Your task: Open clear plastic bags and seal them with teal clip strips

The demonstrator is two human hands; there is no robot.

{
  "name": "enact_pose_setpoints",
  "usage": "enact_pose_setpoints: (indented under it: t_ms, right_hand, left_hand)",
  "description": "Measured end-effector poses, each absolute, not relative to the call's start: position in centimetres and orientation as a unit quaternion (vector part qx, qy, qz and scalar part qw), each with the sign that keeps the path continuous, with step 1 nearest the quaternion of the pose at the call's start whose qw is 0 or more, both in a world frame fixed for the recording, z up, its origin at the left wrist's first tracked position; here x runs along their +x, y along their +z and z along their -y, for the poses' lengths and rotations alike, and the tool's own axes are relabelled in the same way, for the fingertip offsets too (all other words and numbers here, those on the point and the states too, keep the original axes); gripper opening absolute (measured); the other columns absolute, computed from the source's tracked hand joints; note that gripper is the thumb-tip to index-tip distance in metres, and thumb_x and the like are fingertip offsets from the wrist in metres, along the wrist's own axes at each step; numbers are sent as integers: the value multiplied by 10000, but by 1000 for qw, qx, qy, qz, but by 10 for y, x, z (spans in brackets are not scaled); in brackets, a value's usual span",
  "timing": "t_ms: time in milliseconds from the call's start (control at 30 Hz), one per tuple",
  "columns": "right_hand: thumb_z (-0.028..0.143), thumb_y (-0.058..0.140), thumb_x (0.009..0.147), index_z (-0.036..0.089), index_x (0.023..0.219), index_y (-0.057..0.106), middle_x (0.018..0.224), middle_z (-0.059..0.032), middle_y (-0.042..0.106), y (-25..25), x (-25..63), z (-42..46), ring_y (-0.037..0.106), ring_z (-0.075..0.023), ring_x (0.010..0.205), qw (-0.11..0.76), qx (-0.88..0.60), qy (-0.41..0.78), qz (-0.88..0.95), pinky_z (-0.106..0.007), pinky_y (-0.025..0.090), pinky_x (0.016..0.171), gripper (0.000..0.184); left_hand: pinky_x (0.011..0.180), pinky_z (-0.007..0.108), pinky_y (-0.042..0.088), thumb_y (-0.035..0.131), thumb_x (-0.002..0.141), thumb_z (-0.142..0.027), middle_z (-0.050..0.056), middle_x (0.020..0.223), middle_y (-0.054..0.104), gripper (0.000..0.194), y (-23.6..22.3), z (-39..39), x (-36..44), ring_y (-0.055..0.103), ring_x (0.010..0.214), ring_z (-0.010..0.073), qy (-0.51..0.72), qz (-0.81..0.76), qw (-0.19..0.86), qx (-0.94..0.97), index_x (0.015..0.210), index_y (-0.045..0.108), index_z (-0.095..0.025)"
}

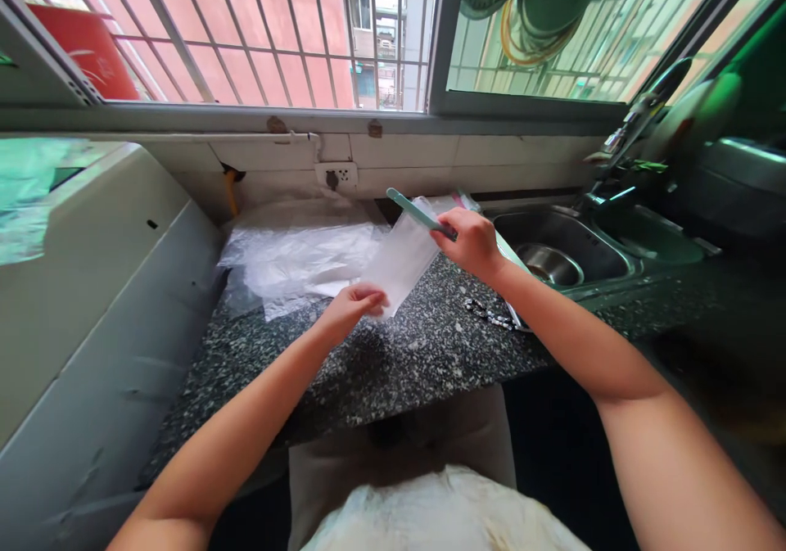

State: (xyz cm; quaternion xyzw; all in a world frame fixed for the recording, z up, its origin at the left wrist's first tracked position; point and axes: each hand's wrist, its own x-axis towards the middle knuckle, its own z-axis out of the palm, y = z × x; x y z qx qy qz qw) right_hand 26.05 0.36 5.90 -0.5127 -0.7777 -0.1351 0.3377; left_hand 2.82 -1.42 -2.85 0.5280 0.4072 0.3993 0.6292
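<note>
My left hand (356, 305) pinches the lower edge of a small clear plastic bag (402, 264) held above the counter. Closed round one end of a long, slim teal bag sealing clip (414, 209) is my right hand (472, 240). The clip lies slantwise across the bag's upper end; whether it is fastened there I cannot tell. Left of the bag, several crumpled clear plastic bags (295, 248) are spread on the counter. Beside my right wrist lies a black-and-white beaded strap (488, 313).
The speckled granite counter (430, 371) runs beneath my hands. A steel sink (589, 244) with a bowl (549, 264) and a faucet (639, 125) is at the right. A white appliance (92, 289) borders the left. A socket (337, 176) sits on the wall below the barred window.
</note>
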Motion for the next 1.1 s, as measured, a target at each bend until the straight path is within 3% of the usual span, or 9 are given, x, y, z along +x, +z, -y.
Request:
enact_pose_setpoints:
  t_ms: [333, 600, 733, 1100]
  right_hand:
    - [291, 564, 771, 171, 800, 647, 807, -68, 683, 69, 314, -28, 594, -194, 728, 309, -617, -121, 713, -289, 387, 646, 149]
    - [341, 537, 801, 152, 885, 669, 939, -130, 715, 86, 353, -76, 639, -271, 863, 218, -733, -140, 629, -304, 400, 668, 245]
    - [332, 522, 814, 147, 943, 682, 992, -150, 714, 82, 361, -108, 642, -295, 926, 188, -758, -133, 611, -316, 424, 696, 276]
    - [281, 581, 792, 146, 1040, 697, 1100, -162, 690, 56, 374, -188, 636, -288, 1043, 113, -811, -31, 574, -296, 477, 778, 305]
  left_hand:
    - [442, 202, 357, 705, 543, -301, 10, 489, 602, 185, 5, -38, 82, 456, 413, 60, 410, -406, 600, 554, 530, 604, -146]
    - [421, 201, 319, 628, 554, -154, -60, 415, 474, 90, 23, -104, 127, 405, 382, 57, 470, -451, 499, 572, 546, 538, -149]
    - [466, 212, 350, 590, 608, -146, -55, 464, 480, 76, 19, -147, 144, 410, 417, 66, 475, -495, 419, 594, 565, 527, -152]
    - [609, 243, 402, 589, 687, -195, 0, 556, 559, 129, -5, -226, 167, 515, 572, 129, 451, -566, 321, 612, 568, 569, -150]
